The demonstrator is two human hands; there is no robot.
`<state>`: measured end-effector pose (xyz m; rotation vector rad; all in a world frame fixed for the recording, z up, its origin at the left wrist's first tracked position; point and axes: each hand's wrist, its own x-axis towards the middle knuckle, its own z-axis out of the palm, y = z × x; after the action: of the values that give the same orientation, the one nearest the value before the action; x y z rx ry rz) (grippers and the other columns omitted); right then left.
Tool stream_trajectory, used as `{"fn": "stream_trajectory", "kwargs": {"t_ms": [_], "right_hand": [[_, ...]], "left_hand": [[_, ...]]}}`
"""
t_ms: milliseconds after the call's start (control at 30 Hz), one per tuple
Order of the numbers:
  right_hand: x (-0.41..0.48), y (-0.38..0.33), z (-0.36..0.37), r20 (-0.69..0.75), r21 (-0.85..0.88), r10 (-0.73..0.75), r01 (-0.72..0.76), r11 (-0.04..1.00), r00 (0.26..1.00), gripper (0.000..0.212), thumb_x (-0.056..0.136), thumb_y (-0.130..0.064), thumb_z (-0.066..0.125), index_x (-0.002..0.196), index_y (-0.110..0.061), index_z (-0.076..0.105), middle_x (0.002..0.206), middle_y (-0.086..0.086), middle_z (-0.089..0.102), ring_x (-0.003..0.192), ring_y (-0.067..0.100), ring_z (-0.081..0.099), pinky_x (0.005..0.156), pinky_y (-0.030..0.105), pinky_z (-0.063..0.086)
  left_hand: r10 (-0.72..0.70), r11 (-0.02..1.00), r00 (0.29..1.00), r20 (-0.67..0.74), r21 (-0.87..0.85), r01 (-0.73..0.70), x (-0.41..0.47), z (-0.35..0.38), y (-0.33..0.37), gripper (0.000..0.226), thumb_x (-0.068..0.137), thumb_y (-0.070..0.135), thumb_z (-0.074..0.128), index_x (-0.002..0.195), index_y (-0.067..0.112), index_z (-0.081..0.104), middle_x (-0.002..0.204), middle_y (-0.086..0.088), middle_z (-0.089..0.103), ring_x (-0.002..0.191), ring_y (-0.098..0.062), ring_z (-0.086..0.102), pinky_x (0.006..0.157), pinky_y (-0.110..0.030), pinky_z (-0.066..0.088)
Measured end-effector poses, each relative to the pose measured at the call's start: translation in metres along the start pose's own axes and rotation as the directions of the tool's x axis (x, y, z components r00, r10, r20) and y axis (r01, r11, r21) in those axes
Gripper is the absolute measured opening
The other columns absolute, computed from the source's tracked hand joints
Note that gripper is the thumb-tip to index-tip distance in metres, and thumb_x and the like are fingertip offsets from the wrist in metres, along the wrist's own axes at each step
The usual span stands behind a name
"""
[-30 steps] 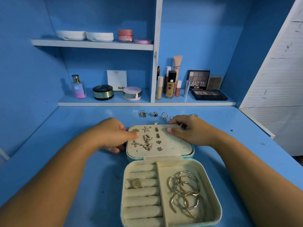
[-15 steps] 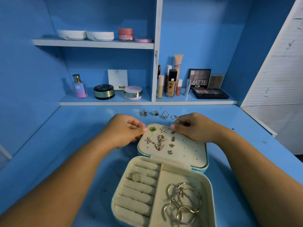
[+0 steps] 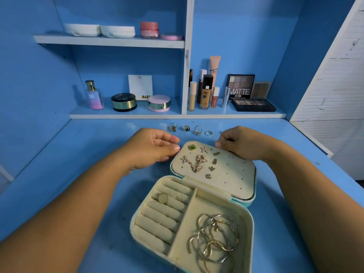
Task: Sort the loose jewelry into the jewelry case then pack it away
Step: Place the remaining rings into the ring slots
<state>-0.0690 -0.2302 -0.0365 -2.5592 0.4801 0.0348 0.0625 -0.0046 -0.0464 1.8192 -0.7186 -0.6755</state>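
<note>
jewelry case [image 3: 250, 223], pale blue shell, cream lining, lying open flat on blue table [image 3: 78, 174], set askew to the viewer. near half: bangles [image 3: 214, 239], thin gold wire, tangled in the large right compartment; one gold ring [image 3: 162, 198] seated in the ring rolls [image 3: 157, 223] at left. far half: lid panel [image 3: 232, 178], padded and pierced, carrying earrings [image 3: 199, 162] along its left part, a green stud [image 3: 192, 147] at the far left corner. handling, judged: pieces light, small, hard and slippery, posts easily bent; best pinched by the ornament or band between thumb and forefinger; the case light enough to skid, best steadied at the lid rim. left hand [image 3: 149, 148]: fingers [image 3: 174, 148] loosely curled, thumb tip just beside the lid's far left corner, nothing visible in it. right hand [image 3: 242, 144]: fingers [image 3: 218, 144] curled narrow, tips at the lid's far edge; whether they pinch some small piece cannot be told. beyond the hands: four loose rings [image 3: 185, 128] in a row on the table, not yet sorted. farthest: shelf [image 3: 177, 116] with cosmetics [image 3: 204, 91].
</note>
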Motion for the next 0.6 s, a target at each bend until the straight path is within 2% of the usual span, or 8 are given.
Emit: {"fn": "stream_trajectory", "kwargs": {"t_ms": [100, 267, 400, 500, 600], "right_hand": [[0.001, 0.001, -0.002, -0.040, 0.003, 0.014, -0.014, 1.000, 0.999, 0.029, 0.094, -0.042, 0.052, 0.077, -0.020, 0.061, 0.072, -0.002, 0.060, 0.070, 0.013, 0.053, 0.066, 0.029, 0.043], [0.007, -0.005, 0.007, -0.176, 0.012, -0.033, 0.035, 0.999, 0.984, 0.027, 0.095, -0.038, 0.052, 0.086, -0.015, 0.062, 0.076, -0.004, 0.059, 0.074, 0.013, 0.052, 0.060, 0.023, 0.038], [0.009, -0.010, 0.015, -0.269, 0.050, -0.076, 0.093, 0.994, 0.960, 0.016, 0.095, -0.037, 0.053, 0.085, -0.027, 0.061, 0.080, -0.010, 0.061, 0.077, 0.009, 0.054, 0.064, 0.025, 0.039], [0.010, -0.012, 0.016, -0.314, 0.032, -0.119, 0.136, 0.990, 0.942, 0.014, 0.095, -0.035, 0.054, 0.084, -0.030, 0.060, 0.081, -0.014, 0.059, 0.077, 0.004, 0.052, 0.063, 0.020, 0.038], [0.010, -0.015, 0.018, -0.275, -0.013, -0.129, 0.130, 0.991, 0.953, 0.014, 0.095, -0.036, 0.053, 0.086, -0.026, 0.059, 0.078, -0.016, 0.055, 0.073, 0.003, 0.049, 0.060, 0.018, 0.036]], "left_hand": [[-0.029, 0.999, 0.998, 0.058, 0.013, 0.029, -0.001, -0.005, 0.003, 0.018, 0.086, 0.015, 0.071, 0.104, 0.014, 0.069, 0.095, -0.004, 0.076, 0.091, -0.013, 0.072, 0.082, -0.025, 0.058], [-0.033, 0.999, 0.997, 0.073, 0.033, 0.031, -0.003, -0.004, 0.002, 0.021, 0.089, 0.016, 0.068, 0.110, 0.012, 0.066, 0.096, -0.007, 0.075, 0.082, -0.013, 0.070, 0.079, -0.029, 0.060], [0.033, 0.996, 0.998, 0.057, 0.082, -0.037, -0.001, -0.003, 0.001, 0.026, 0.092, 0.022, 0.064, 0.117, 0.028, 0.061, 0.095, -0.006, 0.074, 0.077, -0.011, 0.067, 0.064, -0.024, 0.056], [0.089, 0.978, 0.994, 0.059, 0.186, -0.098, 0.003, -0.004, -0.002, 0.029, 0.094, 0.029, 0.061, 0.122, 0.037, 0.058, 0.096, -0.001, 0.071, 0.088, -0.014, 0.064, 0.072, -0.028, 0.053], [0.099, 0.969, 0.994, 0.048, 0.221, -0.107, 0.005, -0.003, -0.004, 0.029, 0.094, 0.030, 0.061, 0.123, 0.031, 0.060, 0.097, 0.001, 0.069, 0.094, -0.011, 0.062, 0.076, -0.024, 0.046]]}}
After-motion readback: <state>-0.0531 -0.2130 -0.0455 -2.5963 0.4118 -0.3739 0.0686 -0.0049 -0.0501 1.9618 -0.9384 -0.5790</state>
